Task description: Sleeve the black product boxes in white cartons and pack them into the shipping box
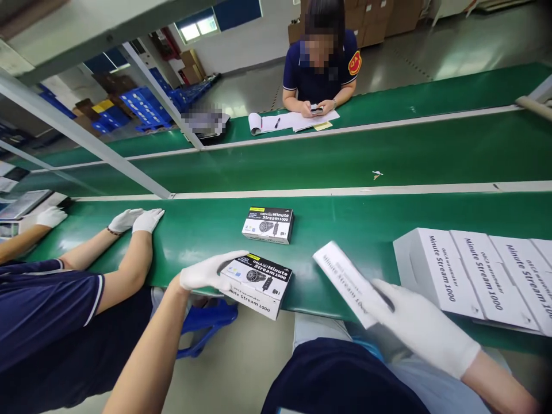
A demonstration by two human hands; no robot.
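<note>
My left hand (207,273), in a white glove, grips the left end of a black-and-white product box (261,282) at the near edge of the green table. The box reads "Minute Stream 1000". In my right hand (418,322), also gloved, is a second such box (342,282), tilted with its white printed side up and slightly blurred. Just beyond the left-hand box, a third box (268,225) lies on the table, touched by neither hand. To the right of my right hand stands a row of several white boxes (451,276) with the same print.
A co-worker's gloved hands (140,220) rest on the green table (194,230) at left; another gloved hand (52,217) is farther left. Across the belt (280,167) sits a person (319,63) with papers (297,121). Grey metal posts (86,132) slant across the left.
</note>
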